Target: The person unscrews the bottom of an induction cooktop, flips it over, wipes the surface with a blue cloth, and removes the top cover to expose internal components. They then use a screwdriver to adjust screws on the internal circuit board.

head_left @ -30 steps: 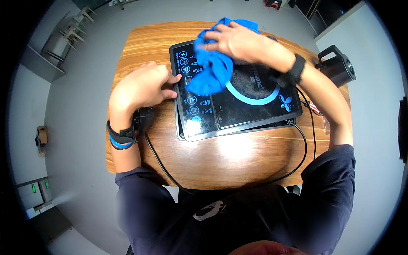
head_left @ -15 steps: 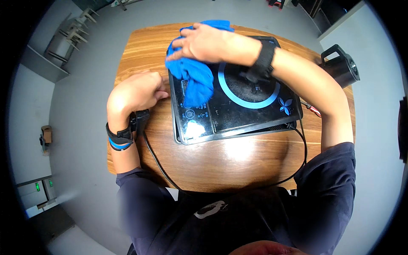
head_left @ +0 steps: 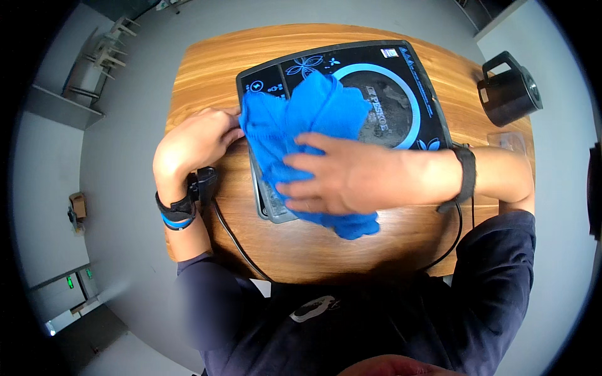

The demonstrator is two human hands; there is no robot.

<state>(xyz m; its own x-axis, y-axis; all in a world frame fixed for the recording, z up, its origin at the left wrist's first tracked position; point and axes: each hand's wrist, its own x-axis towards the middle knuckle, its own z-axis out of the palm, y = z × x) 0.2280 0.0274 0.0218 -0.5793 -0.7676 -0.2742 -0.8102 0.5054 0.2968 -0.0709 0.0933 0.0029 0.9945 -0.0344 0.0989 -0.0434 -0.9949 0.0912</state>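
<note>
A black induction cooker (head_left: 389,88) with a blue ring and blue flower prints lies on the wooden table. A crumpled blue cloth (head_left: 301,119) covers much of its left and near parts and hangs over the near edge. My right hand (head_left: 345,175) presses flat on the cloth, fingers spread and a little blurred. At the cooker's left edge, my left hand (head_left: 199,141) has its fingers curled against the side, with the fingertips partly hidden. Another dark edge (head_left: 266,207) shows under the cooker's near left corner.
A black jug (head_left: 509,94) with a handle stands at the table's right, with a small clear item (head_left: 506,141) near it. A black cable (head_left: 232,235) runs along the near side. The wooden table's (head_left: 207,56) edge curves around. Stools (head_left: 113,50) stand far left.
My right hand has swept the cloth from the cooker's far left side toward me and rightward. The cooker's far left part is now uncovered. My left hand stays at the left edge.
</note>
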